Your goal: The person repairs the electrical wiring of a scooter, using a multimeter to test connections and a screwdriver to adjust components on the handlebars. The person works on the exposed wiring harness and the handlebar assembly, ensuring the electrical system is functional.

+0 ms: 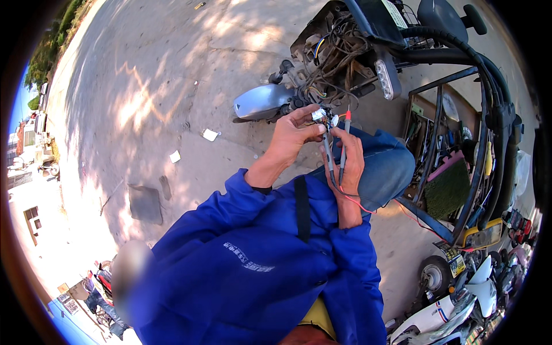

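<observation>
Here in my head view, the left hand (287,135) is up over the lap, its grip pinched on a white connector (318,114) between thumb and fingertips, just past the raised knee. Right beside it I've got the right hand (353,158), grip closed around two pens at once: a red-collared test probe (347,125), tip pointing up and just right of the connector cluster, and a grey test probe (328,150), its upper end in among those connectors. Metal on a contact? I can't tell, it's too small from here.

A red lead (359,204) sags below the right wrist, and another stretch runs over to a yellow multimeter (484,236), lying by the near corner of the tool tray (468,113). Inside that tray I see hand tools along the left edge and a green turf-like pad (448,191) toward the near end.

Beyond the hands, a tangle of wiring (339,60) spills from the vehicle's open front, above a silver-blue mudguard (261,102). Out left on the ground, two paper scraps (210,135) and a dark flat sheet (145,204); parked motorcycles (440,313) fill my lower right.
</observation>
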`<state>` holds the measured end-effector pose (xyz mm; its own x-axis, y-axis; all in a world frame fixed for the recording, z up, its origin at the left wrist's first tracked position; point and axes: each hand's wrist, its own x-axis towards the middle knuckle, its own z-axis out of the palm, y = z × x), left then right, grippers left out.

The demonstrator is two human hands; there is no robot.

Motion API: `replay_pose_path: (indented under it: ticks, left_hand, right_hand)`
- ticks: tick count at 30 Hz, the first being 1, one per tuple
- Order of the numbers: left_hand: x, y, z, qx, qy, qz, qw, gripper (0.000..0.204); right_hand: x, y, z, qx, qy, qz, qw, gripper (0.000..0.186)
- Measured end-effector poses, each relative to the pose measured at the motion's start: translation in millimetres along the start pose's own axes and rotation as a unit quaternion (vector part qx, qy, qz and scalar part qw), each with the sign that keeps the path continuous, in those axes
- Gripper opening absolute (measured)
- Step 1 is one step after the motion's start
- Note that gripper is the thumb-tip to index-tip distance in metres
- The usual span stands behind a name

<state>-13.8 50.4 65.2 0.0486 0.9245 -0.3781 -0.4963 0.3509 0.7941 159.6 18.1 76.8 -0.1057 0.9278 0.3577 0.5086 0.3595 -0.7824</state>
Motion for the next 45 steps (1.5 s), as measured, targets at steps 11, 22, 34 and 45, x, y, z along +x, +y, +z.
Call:
replay_pose_path:
  ticks: [11,22,34,45]
  left_hand:
    - [2.5,0.1,-5.9,0.015,-0.025,0.012,1.000,0.068]
    - [6.3,4.6,3.8,0.039,0.027,-0.020,0.999,0.068]
    - [1.4,-14.9,35.0,-0.112,0.074,0.039,0.990,0.070]
    - [1.8,-11.8,32.5,-0.117,0.070,0.030,0.990,0.074]
  right_hand:
    - [-0.3,6.5,16.1,0.194,0.080,0.122,0.970,0.026]
    - [20.6,7.2,17.8,0.200,0.104,0.141,0.964,0.015]
    - [20.3,9.2,14.7,0.121,0.104,0.050,0.986,0.023]
    - [-21.1,-24.6,-31.3,0.080,0.000,0.126,0.989,0.040]
